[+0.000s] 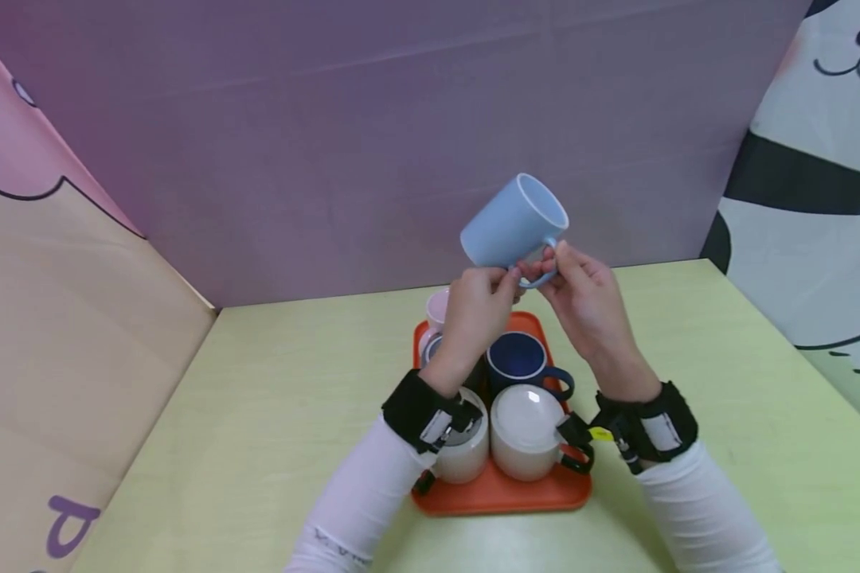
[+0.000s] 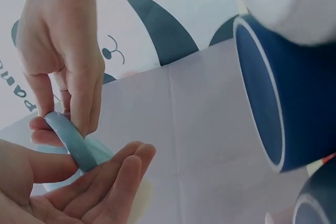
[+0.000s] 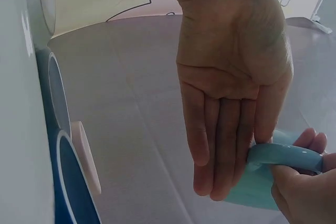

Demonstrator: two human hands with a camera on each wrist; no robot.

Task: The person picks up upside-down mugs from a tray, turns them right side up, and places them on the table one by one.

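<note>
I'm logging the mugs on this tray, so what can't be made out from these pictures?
- Head view: left hand and sleeve cover the left mugs on the orange tray; their count is unclear.
- Left wrist view: light blue mug shows only its handle.
- Right wrist view: right hand hides that mug's body.

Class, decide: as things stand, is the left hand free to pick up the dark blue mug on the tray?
Probably not yet: the left hand and right hand both hold the light blue mug above the dark blue mug.

My head view looks down and forward over the orange tray [image 1: 502, 493], 12 o'clock toward the purple wall, both wrist views close, upward, sharing the light blue mug's handle [image 2: 71, 142].
</note>
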